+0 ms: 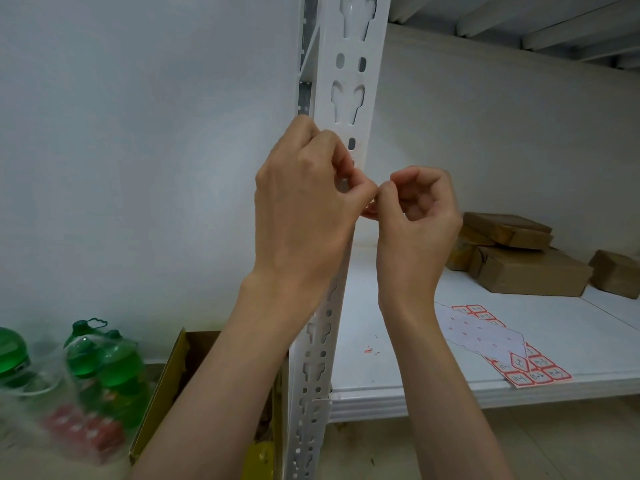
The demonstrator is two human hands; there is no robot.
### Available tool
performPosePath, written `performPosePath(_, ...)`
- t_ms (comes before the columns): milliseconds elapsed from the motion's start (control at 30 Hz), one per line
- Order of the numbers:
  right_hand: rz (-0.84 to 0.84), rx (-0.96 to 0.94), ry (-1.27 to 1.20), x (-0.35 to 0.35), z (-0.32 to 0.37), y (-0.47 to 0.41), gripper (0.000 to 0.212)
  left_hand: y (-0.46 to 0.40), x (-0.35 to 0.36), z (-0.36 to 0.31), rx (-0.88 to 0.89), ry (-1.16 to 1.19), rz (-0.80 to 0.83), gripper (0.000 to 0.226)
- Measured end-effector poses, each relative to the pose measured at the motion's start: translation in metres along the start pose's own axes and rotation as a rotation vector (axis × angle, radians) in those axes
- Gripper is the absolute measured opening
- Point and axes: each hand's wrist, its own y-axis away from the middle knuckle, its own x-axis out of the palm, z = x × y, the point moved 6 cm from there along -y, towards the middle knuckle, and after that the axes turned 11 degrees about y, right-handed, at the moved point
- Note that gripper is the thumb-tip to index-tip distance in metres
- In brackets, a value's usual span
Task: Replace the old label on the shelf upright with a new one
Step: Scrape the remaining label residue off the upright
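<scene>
I see both hands raised at the white slotted shelf upright. My left hand has its fingers curled against the post face, thumb and forefinger pinched together; my right hand meets it fingertip to fingertip, its grip also pinched. Whatever sits between the fingertips is too small and hidden to identify, so I cannot tell whether a label is held. On the white shelf lies a label sheet of red-bordered stickers with handwritten marks I cannot read, part of it peeled bare. Brown parcels sit behind; green bottles stand on the floor.
</scene>
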Motion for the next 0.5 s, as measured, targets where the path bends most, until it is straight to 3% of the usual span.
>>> performPosePath(133, 0.022, 0.052, -0.043, 0.000, 0.001, -0.002, 0.015, -0.010, -0.017, 0.004, 0.034, 0.147, 0.027, 0.009)
performPosePath(300, 0.097, 0.069, -0.085, 0.003, 0.007, -0.003, 0.014, -0.023, -0.041, 0.014, -0.103, 0.282, 0.059, 0.012)
performPosePath(500, 0.106, 0.043, -0.104, 0.001, 0.016, -0.006, 0.012, -0.024, -0.036, 0.005, -0.108, 0.323, 0.225, 0.018)
